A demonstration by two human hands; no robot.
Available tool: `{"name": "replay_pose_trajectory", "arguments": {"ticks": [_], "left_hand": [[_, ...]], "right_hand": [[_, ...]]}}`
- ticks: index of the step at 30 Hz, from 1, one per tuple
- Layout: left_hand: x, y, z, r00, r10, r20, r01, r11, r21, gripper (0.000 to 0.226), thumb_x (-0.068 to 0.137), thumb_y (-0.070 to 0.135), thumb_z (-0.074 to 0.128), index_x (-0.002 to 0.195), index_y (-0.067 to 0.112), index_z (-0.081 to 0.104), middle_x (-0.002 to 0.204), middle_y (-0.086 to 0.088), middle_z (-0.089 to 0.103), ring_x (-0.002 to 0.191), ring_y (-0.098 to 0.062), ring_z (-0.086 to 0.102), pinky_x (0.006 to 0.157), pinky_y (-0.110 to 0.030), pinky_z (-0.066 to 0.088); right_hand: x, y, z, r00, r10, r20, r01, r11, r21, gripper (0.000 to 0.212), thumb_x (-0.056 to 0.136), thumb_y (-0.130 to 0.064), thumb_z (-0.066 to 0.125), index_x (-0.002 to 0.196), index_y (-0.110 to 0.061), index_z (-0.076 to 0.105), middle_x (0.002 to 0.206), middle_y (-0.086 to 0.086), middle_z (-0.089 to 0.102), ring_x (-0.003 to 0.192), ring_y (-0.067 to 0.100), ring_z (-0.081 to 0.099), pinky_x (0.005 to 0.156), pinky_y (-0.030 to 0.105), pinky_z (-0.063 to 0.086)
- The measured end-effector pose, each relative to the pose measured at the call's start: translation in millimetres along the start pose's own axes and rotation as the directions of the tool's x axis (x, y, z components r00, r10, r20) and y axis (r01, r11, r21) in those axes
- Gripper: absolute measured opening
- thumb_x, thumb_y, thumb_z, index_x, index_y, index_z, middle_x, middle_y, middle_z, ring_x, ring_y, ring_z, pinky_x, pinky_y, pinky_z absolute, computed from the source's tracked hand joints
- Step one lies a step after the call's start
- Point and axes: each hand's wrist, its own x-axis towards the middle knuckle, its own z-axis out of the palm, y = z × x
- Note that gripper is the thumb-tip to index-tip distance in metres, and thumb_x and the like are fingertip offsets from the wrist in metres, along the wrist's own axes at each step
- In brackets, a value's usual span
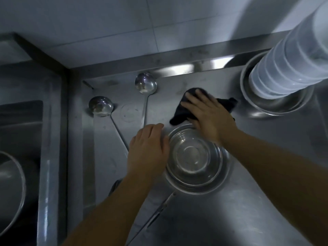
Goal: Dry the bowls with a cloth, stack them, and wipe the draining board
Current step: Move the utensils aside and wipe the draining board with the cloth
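A stack of steel bowls (193,157) stands on the steel draining board (239,210) in the middle of the view. My left hand (148,150) lies against the stack's left rim, fingers fairly straight. Just beyond the bowls, my right hand (207,112) presses flat on a dark cloth (181,112) spread on the board. The hand covers most of the cloth.
Two steel ladles (101,106) (145,83) lie on the board to the left, handles pointing toward me. A tall stack of clear plastic containers (287,57) stands in a steel bowl (271,105) at back right. A sink (19,132) with a bowl (10,190) is at left.
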Motion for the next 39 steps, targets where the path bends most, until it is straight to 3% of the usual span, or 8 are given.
{"name": "replay_pose_trajectory", "arguments": {"ticks": [5, 9, 14, 21, 28, 31, 34, 39], "left_hand": [[-4, 2, 0, 1.0, -0.001, 0.001, 0.001, 1.0, 0.0, 0.037, 0.105, 0.034, 0.053, 0.139, 0.02, 0.059, 0.133, -0.001, 0.064, 0.122, -0.022, 0.059, 0.105, -0.041, 0.047], [-8, 2, 1, 1.0, -0.01, 0.008, 0.009, 1.0, 0.006, 0.036, 0.106, 0.032, 0.054, 0.139, 0.018, 0.059, 0.132, -0.003, 0.064, 0.12, -0.024, 0.059, 0.104, -0.043, 0.047], [-9, 21, 6, 0.999, 0.01, 0.043, -0.01, 1.0, 0.007, 0.034, 0.106, 0.031, 0.05, 0.135, 0.017, 0.061, 0.126, -0.005, 0.064, 0.115, -0.028, 0.06, 0.099, -0.045, 0.049], [-3, 72, 24, 0.996, 0.058, 0.074, -0.055, 0.998, -0.038, 0.04, 0.104, 0.029, 0.056, 0.141, 0.013, 0.06, 0.131, -0.01, 0.065, 0.117, -0.031, 0.06, 0.102, -0.044, 0.048], [21, 146, 51, 0.984, 0.012, 0.177, 0.044, 0.951, -0.306, 0.041, 0.107, 0.037, 0.054, 0.145, 0.021, 0.057, 0.134, 0.0, 0.065, 0.117, -0.02, 0.064, 0.103, -0.035, 0.05], [44, 183, 67, 0.944, -0.179, 0.276, 0.305, 0.792, -0.528, 0.031, 0.105, 0.037, 0.057, 0.133, 0.024, 0.064, 0.111, 0.0, 0.073, 0.098, -0.019, 0.071, 0.096, -0.035, 0.058], [70, 216, 76, 0.845, -0.304, 0.44, 0.524, 0.309, -0.794, 0.01, 0.104, 0.02, 0.061, 0.1, 0.016, 0.07, 0.105, -0.014, 0.072, 0.095, -0.029, 0.072, 0.103, -0.048, 0.059], [96, 235, 88, 0.845, -0.3, 0.442, 0.507, 0.189, -0.841, 0.019, 0.098, 0.014, 0.071, 0.087, 0.004, 0.06, 0.102, -0.022, 0.07, 0.112, -0.042, 0.072, 0.092, -0.048, 0.064]], "right_hand": [[76, -27, -3, 0.771, 0.63, -0.088, -0.621, 0.776, 0.11, 0.065, 0.107, -0.042, 0.04, 0.167, -0.022, 0.023, 0.177, 0.006, 0.01, 0.162, 0.036, 0.007, 0.13, 0.052, 0.009], [61, -26, -1, 0.948, 0.317, -0.027, -0.315, 0.947, 0.064, 0.06, 0.108, -0.041, 0.041, 0.164, -0.022, 0.034, 0.176, 0.004, 0.019, 0.162, 0.035, 0.012, 0.13, 0.053, 0.012], [-24, -9, -3, 0.991, 0.132, 0.004, -0.132, 0.988, 0.076, 0.058, 0.105, -0.035, 0.049, 0.161, -0.022, 0.041, 0.173, 0.002, 0.028, 0.161, 0.032, 0.02, 0.129, 0.054, 0.017], [-169, 32, -6, 0.962, 0.267, -0.055, -0.265, 0.964, 0.033, 0.061, 0.105, -0.038, 0.043, 0.162, -0.019, 0.038, 0.171, 0.003, 0.031, 0.161, 0.03, 0.021, 0.128, 0.054, 0.022], [-230, 68, -24, 0.811, 0.575, -0.107, -0.577, 0.816, 0.016, 0.061, 0.102, -0.034, 0.045, 0.161, -0.019, 0.041, 0.172, 0.006, 0.03, 0.16, 0.031, 0.022, 0.128, 0.055, 0.022], [-229, 68, -21, 0.795, 0.592, -0.135, -0.595, 0.803, 0.019, 0.061, 0.101, -0.033, 0.048, 0.16, -0.019, 0.043, 0.171, 0.005, 0.031, 0.16, 0.031, 0.024, 0.128, 0.055, 0.022], [-232, 72, -15, 0.803, 0.573, -0.165, -0.581, 0.814, 0.003, 0.062, 0.101, -0.035, 0.048, 0.161, -0.021, 0.042, 0.172, 0.004, 0.03, 0.16, 0.03, 0.022, 0.129, 0.053, 0.02], [-234, 77, -6, 0.803, 0.56, -0.204, -0.573, 0.819, -0.004, 0.066, 0.1, -0.036, 0.054, 0.162, -0.024, 0.038, 0.173, 0.002, 0.029, 0.162, 0.028, 0.017, 0.131, 0.05, 0.015]]}}
